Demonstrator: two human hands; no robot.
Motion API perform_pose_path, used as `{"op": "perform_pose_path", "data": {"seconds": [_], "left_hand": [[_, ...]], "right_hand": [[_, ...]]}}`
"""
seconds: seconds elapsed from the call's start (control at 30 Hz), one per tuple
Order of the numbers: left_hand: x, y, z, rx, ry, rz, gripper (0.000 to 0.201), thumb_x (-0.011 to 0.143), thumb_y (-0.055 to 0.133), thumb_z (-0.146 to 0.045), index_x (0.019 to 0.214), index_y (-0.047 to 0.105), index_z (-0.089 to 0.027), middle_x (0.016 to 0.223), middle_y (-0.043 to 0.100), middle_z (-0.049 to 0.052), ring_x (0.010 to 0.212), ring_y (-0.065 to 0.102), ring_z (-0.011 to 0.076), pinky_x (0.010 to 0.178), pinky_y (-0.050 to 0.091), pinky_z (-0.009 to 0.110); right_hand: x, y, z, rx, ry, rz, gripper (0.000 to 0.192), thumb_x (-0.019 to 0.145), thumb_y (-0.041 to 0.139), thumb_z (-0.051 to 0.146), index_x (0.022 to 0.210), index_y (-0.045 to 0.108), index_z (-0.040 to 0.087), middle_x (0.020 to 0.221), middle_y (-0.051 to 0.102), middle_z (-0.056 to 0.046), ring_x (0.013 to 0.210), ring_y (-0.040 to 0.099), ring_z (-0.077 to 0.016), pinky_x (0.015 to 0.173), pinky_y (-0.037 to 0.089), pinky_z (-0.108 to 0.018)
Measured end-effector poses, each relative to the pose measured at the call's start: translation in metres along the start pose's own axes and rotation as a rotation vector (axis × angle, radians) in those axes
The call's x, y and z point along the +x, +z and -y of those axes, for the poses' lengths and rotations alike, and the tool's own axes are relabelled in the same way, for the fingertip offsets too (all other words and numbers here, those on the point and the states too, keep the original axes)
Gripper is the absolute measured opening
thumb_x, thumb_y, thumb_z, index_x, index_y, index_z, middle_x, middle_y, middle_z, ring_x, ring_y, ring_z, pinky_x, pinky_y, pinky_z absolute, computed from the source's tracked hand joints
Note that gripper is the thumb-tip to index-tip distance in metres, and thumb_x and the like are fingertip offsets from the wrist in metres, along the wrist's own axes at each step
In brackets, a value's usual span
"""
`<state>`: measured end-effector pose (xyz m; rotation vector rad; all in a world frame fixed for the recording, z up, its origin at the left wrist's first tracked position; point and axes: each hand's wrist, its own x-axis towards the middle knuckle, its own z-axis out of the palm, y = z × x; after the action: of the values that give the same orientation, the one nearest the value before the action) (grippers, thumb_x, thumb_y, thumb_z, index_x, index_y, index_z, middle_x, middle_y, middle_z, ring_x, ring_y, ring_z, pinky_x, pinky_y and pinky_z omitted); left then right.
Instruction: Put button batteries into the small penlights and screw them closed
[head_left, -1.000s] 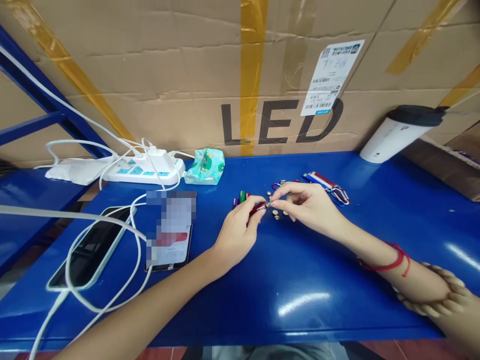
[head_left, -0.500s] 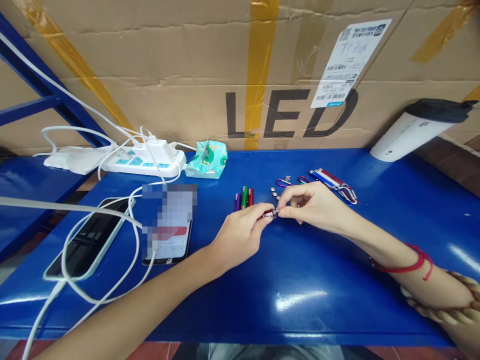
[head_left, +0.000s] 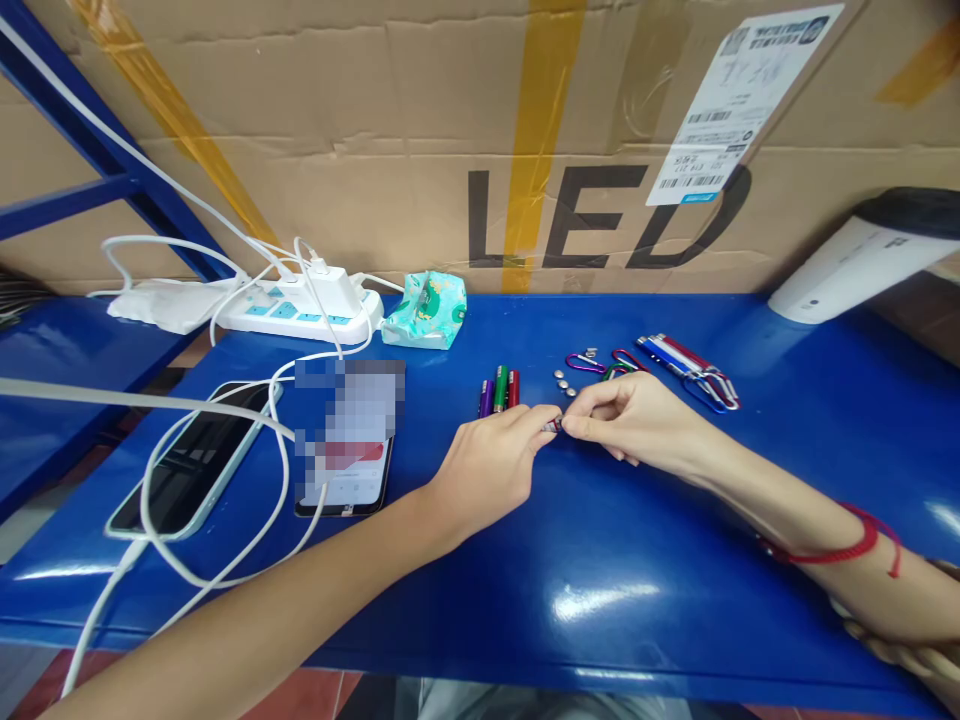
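My left hand [head_left: 484, 470] is closed around a small red metal tube [head_left: 552, 425], with only its silvery end showing past the fingers. Against that end, the thumb and fingers of my right hand [head_left: 637, 420] are pinched together; whatever they grip is hidden. Just beyond my left hand stand a purple tube [head_left: 487, 397], a green tube [head_left: 500, 388] and another red tube [head_left: 514, 385]. Several button cells [head_left: 561, 386] lie behind the fingertips, near a purple carabiner [head_left: 585, 363]. Further right are slim blue, white and red tubes [head_left: 684, 360] with carabiners attached.
On the left of the blue table [head_left: 480, 600] lie two phones [head_left: 202, 460] among looping white cables [head_left: 281, 460]. Behind them sit a power strip [head_left: 300, 320] and a green tissue pack [head_left: 425, 310]. A white cup [head_left: 847, 260] leans at the back right, before a cardboard box [head_left: 375, 130].
The scene has shifted slightly rightward in view. My right fingertips have closed in on the tube's end, and less of the red tube shows between my hands.
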<state>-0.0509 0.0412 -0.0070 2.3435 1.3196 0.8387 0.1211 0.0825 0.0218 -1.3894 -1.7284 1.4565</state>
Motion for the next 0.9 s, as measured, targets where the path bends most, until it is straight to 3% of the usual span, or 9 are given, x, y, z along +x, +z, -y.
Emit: {"op": "perform_pose_path", "data": {"seconds": [0.2,0.63,0.9], "left_hand": [[0.0015,0.0002,-0.0003,-0.031,-0.034,0.014,0.024,0.09,0.039,-0.016,0.106,0.057,-0.018,0.097,0.068,0.006,0.082,0.064,0.0181,0.074,0.049,0.028],[0.0027,-0.0019,0.0008,-0.192,-0.066,-0.012,0.028,0.09,0.034,-0.02,0.107,0.056,-0.019,0.087,0.064,0.004,0.078,0.06,0.0169,0.074,0.046,0.027],[0.0036,-0.0015,0.0002,-0.181,-0.125,-0.04,0.027,0.09,0.037,-0.024,0.106,0.057,-0.02,0.083,0.065,0.003,0.072,0.06,0.0166,0.071,0.047,0.027]], "right_hand": [[-0.0013,-0.0006,0.0006,0.032,0.08,0.025,0.027,0.054,0.078,0.039,0.059,0.064,0.016,0.035,0.042,0.007,0.03,0.035,-0.0041,0.024,0.024,-0.015],[-0.0046,0.002,0.0045,0.163,-0.008,0.04,0.029,0.058,0.077,0.037,0.058,0.058,0.015,0.036,0.043,0.009,0.03,0.034,-0.002,0.025,0.024,-0.012],[0.0002,0.0014,-0.0031,0.097,-0.122,0.029,0.029,0.063,0.074,0.039,0.064,0.059,0.014,0.044,0.049,0.007,0.033,0.039,-0.0027,0.025,0.029,-0.012]]}}
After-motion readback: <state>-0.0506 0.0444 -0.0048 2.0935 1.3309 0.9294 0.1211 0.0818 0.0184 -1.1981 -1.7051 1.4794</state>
